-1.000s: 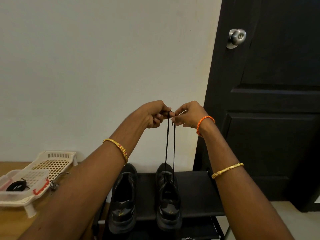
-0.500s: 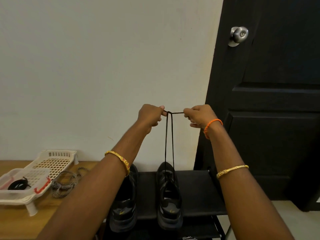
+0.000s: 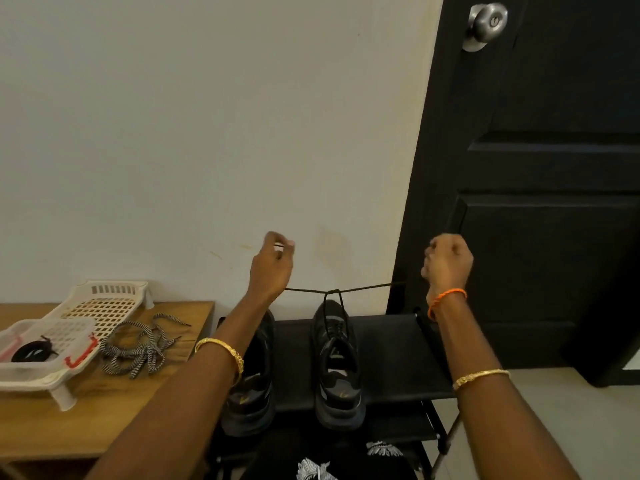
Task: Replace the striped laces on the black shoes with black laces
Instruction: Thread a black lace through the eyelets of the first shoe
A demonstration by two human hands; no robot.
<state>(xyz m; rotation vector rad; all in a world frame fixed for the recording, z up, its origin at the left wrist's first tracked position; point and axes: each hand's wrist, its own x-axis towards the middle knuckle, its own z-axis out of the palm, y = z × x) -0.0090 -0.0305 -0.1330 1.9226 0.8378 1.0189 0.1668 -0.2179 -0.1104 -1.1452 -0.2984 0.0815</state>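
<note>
With the left hand [image 3: 273,268] and right hand [image 3: 448,261] each gripping 1 end of the black lace [image 3: 363,289], pull evenly outward to seat the knot on the shoe [image 3: 337,362].

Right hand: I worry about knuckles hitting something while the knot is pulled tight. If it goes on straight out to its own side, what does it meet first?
The right hand, gripping the black lace, already overlaps the black door in the picture. The door would likely come first, though depth is unclear.

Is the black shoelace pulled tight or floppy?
Tight. The black shoelace runs in straight lines from a crossing above the shoe out to the left hand and right hand.
</note>
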